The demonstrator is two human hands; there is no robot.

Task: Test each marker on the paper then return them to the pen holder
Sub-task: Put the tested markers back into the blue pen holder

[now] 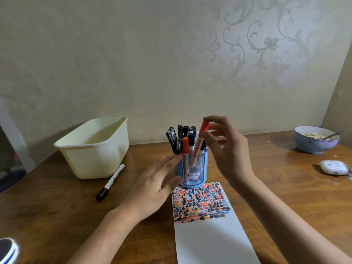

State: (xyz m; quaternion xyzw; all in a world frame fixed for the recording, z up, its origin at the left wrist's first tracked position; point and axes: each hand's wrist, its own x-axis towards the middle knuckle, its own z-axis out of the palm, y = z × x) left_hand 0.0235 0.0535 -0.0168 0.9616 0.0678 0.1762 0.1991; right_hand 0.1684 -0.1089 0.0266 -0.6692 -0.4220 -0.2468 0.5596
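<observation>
A blue pen holder (200, 178) with a cartoon picture stands mid-table, filled with several black and red-capped markers. My right hand (226, 151) pinches the red cap of a tilted white marker (200, 141) whose lower end is inside the holder. My left hand (156, 183) has straight fingers against the holder's left side, its fingertip next to another red-capped marker (185, 149). A white paper (211, 237) lies in front of the holder, its top part covered with black, red and orange test strokes. A black-capped marker (111, 181) lies loose on the table to the left.
A cream plastic tub (95, 147) stands at the back left on the wooden table (57, 206). At the back right is a blue bowl (315, 141) with food and a spoon. A white earbud case (334, 167) lies at the right edge.
</observation>
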